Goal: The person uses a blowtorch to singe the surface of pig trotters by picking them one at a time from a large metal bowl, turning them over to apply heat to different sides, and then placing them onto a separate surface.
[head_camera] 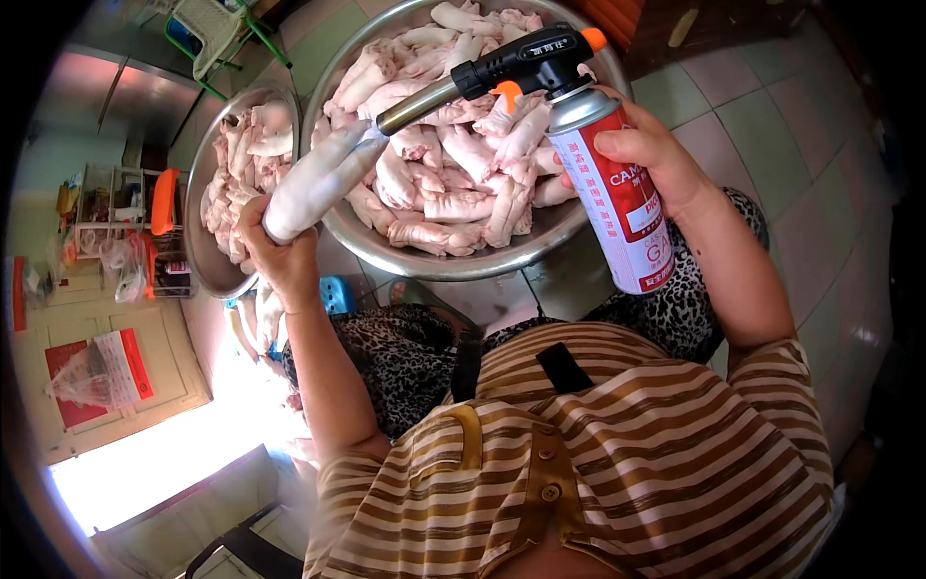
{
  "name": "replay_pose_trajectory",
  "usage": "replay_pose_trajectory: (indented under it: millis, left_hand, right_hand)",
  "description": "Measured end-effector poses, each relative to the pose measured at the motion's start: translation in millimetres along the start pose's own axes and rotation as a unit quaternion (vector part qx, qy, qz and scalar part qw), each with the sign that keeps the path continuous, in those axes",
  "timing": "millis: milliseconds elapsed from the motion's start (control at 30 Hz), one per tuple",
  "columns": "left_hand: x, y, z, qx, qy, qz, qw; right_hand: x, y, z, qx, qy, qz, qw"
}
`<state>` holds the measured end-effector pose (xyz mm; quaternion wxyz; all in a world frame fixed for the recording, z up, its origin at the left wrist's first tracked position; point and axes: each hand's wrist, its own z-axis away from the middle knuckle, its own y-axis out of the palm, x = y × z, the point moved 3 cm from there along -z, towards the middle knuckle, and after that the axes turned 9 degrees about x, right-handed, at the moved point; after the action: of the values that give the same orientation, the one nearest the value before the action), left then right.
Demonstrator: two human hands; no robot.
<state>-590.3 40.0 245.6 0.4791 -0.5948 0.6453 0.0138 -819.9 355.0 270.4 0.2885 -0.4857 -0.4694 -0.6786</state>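
Observation:
My left hand (pixel 283 253) grips the near, cut end of a pale pig's trotter (pixel 318 184), which points up and away over the rim of a large metal basin (pixel 434 269). My right hand (pixel 655 155) is wrapped around a red and white gas canister (pixel 611 195) that bears writing. Screwed onto the canister is a black blowtorch head (pixel 528 58) with an orange trigger and knob. Its brass-coloured nozzle (pixel 419 107) meets the far end of the held trotter, with a faint bluish glow there. Many more trotters (pixel 463 155) fill the basin.
A second metal basin (pixel 194 239) with trotters stands to the left. More trotters (pixel 260 322) lie below it, near a blue plastic stool (pixel 336 295). A green-framed chair (pixel 210 32) is at the far left. A shelf rack (pixel 119 206) stands by the wall. Tiled floor (pixel 767 123) extends right.

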Motion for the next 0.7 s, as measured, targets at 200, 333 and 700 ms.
replay_pose_trajectory:
  millis: [200,333,700]
  left_hand:
    - [10.8,8.3,2.0,0.045,-0.031,-0.003,0.998]
    - [19.0,54.2,11.7,0.143,-0.136,0.144,0.970]
    - [86.1,218.8,113.0,0.096,-0.472,0.392,0.784]
  right_hand:
    - [-6.5,-5.3,-1.8,-0.006,-0.020,0.013,1.000]
    - [-11.0,-9.0,-3.4,-0.061,-0.027,0.040,0.997]
    - [-52.5,-37.8,-7.9,-0.178,0.030,0.022,0.983]
